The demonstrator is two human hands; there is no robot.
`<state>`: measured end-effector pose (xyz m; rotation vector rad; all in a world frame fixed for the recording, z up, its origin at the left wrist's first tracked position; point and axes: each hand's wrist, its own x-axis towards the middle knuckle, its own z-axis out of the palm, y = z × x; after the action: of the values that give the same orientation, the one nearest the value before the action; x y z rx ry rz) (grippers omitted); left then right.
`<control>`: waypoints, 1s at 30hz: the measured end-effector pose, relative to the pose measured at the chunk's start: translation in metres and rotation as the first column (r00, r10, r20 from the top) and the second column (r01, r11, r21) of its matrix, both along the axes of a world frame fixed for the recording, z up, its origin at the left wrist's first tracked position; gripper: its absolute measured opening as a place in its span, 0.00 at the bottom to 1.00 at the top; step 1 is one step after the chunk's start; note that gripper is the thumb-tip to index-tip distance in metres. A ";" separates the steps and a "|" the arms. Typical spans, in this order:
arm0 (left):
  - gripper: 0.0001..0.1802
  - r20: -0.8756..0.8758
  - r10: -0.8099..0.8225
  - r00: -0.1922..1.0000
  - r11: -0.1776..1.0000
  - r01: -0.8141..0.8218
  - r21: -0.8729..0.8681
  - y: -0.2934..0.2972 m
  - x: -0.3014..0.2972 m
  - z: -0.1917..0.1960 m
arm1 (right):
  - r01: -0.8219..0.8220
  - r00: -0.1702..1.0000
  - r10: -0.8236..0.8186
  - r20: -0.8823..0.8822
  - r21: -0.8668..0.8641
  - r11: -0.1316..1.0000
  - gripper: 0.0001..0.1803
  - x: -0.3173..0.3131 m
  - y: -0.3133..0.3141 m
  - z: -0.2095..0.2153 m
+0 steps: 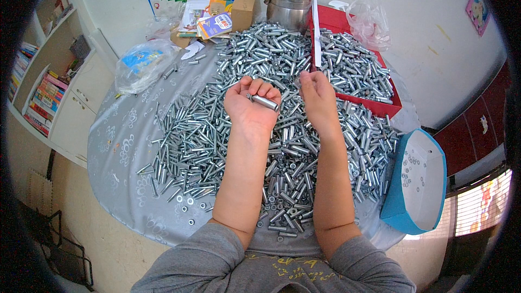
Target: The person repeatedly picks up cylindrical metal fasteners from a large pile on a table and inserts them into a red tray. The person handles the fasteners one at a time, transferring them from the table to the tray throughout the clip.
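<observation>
My left hand (pixel 251 106) is turned palm up over the heap, its fingers curled around a shiny metal expansion bolt (pixel 264 102). The bolt lies across the fingers, one end pointing toward my right hand. Beside it, my right hand (pixel 318 95) is closed with thumb and fingers pinched together, near the front left corner of the red box. What it pinches, if anything, is hidden. Under both hands spreads a big heap of similar bolts (pixel 195 135), silvery and jumbled. Several loose nuts (pixel 190 201) lie at the heap's near left edge.
A red box (pixel 386 109) full of bolts stands at the back right. A blue tray (pixel 386 214) with small rings inside sits at the right edge. Farther back are a steel pot (pixel 291 11), a cardboard box (pixel 245 10) and a plastic bag (pixel 142 68) on the grey tablecloth (pixel 122 141).
</observation>
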<state>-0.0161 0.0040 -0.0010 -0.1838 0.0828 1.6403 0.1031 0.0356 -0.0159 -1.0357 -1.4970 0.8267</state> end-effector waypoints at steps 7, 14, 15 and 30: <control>0.12 -0.012 0.009 1.000 1.000 -0.009 -0.013 0.000 0.000 0.000 | -0.035 0.997 0.029 0.073 0.070 0.997 0.13 0.000 0.000 0.001; 0.12 -0.013 0.010 1.000 1.000 -0.010 -0.021 0.000 -0.001 0.001 | -0.036 0.999 0.029 -0.040 -0.173 0.984 0.17 0.008 0.006 0.002; 0.12 -0.017 0.009 1.000 1.000 -0.009 -0.026 0.000 0.000 0.002 | 0.014 0.999 -0.016 -0.040 -0.054 0.998 0.17 0.005 0.006 0.001; 0.12 -0.024 0.014 1.000 1.000 -0.014 -0.028 0.000 -0.001 0.000 | -0.031 0.997 0.029 -0.075 -0.028 0.999 0.18 0.005 0.004 0.002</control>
<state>-0.0169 0.0039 -0.0006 -0.1865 0.1227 1.6560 0.1084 0.0392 -0.0134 -0.9957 -1.4447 0.9018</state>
